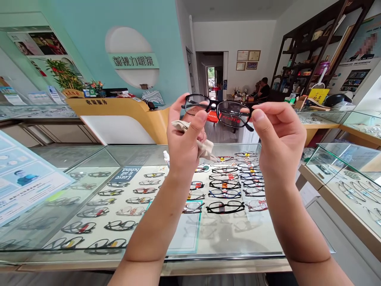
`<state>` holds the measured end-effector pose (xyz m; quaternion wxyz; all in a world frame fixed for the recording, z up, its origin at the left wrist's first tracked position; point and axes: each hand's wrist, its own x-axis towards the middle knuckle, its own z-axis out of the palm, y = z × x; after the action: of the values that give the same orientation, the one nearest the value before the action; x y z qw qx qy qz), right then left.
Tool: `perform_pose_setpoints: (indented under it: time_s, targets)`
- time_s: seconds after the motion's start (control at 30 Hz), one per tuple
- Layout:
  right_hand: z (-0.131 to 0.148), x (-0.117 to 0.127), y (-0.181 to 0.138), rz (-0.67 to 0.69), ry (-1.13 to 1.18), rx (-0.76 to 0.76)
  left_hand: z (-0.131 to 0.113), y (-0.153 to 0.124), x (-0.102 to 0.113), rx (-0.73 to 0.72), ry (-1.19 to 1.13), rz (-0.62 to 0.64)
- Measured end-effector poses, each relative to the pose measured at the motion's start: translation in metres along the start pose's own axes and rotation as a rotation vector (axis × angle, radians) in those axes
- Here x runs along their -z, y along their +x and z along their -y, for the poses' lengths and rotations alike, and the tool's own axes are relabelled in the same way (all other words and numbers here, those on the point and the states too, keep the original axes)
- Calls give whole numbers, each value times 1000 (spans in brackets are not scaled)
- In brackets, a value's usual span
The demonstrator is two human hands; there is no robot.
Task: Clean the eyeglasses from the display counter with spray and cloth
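A pair of black-framed eyeglasses [213,105] is held up above the glass counter, with a red label on a lens. My left hand [188,137] is closed on the left side of the frame, thumb near the lower rim. A pale cleaning cloth [206,149] is bunched in that same hand, partly hidden by the fingers. At the other end, my right hand [278,133] pinches the frame near the hinge between thumb and forefinger. Under both hands, rows of eyeglasses [225,194] lie inside the glass display case [208,238].
A small white bottle [166,157] stands beyond my left forearm. At the left leans a light-blue leaflet [26,178]. Another glass case [351,178] stands at the right. Farther back are a yellow reception desk [125,115] and a seated person [264,90].
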<state>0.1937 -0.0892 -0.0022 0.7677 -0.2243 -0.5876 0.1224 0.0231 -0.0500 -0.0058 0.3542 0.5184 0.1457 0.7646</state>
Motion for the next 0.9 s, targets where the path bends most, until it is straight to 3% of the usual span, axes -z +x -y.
perform_pose_setpoints:
  time_s: [0.2,0.33,0.63,0.73,0.9]
  targets:
    - [-8,5,3,55,-33,-20,4,1,2,-82,81,-35]
    - [-19,5,5,131,-17,-11,6,4,5,57,72,-58]
    - [-10,-1,5,292,-191,178,5,10,7,599,-82,387]
    - [-11,2,7,341,-222,212,6,9,9,649,-98,425]
    - [-13,4,8,379,-253,237,9,7,13,569,-31,448]
